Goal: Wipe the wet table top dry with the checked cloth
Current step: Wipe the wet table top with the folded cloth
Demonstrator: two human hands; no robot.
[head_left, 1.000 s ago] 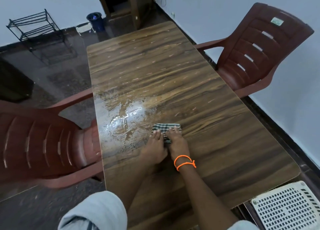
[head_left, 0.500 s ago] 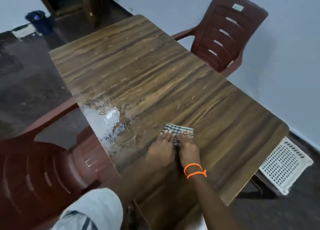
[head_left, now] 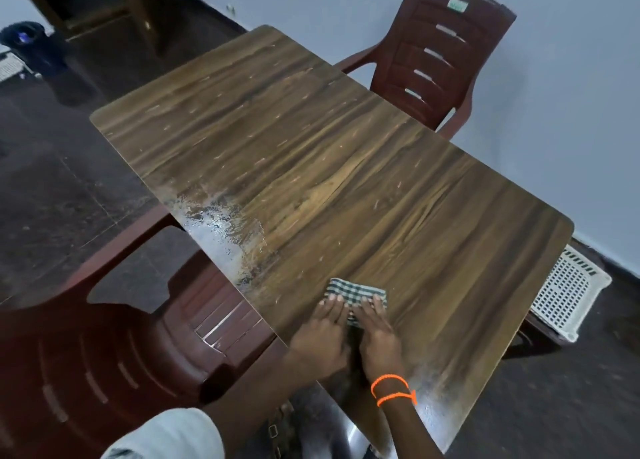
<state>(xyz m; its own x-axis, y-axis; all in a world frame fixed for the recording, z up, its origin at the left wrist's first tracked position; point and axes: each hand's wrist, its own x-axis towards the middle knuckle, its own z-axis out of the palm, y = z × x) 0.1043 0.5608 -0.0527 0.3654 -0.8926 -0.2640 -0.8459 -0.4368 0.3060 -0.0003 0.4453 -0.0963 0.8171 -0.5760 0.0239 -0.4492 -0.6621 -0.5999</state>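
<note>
Head view: both hands (head_left: 349, 327) pressing flat, hiding checked cloth (head_left: 353, 290) near half.

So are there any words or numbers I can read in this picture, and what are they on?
Green-and-white sticker on the top of the dark red plastic chair's backrest: it carries print, but too small and blurred to read.
Brown wood-grain table top, green-and-white checked cloth, white perforated plastic crate: no text visible.

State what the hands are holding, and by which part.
Nothing is gripped: left hand and right hand press flat on the near part of the folded checked cloth.
</note>
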